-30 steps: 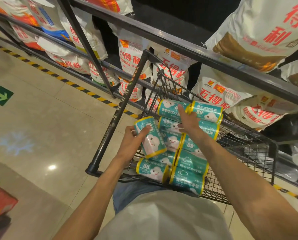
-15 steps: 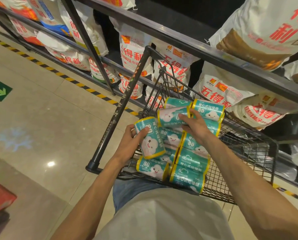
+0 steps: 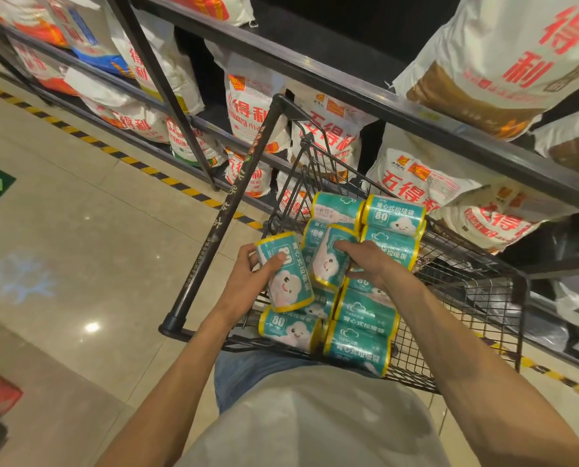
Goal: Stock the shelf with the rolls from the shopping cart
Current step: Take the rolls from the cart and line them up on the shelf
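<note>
A black wire shopping cart (image 3: 456,318) stands on the glossy tiled floor (image 3: 79,251) and carries teal rolls (image 3: 359,345) with yellow ends, stacked at its left. Just beyond it, the dark metal shelf (image 3: 365,96) carries white sacks (image 3: 412,183) printed in red, some lying, some leaning.

Dim warm light — floor glare, edges warped.

Rolls (image 3: 396,219) read "80"; sacks (image 3: 412,187) "五得利".
</note>
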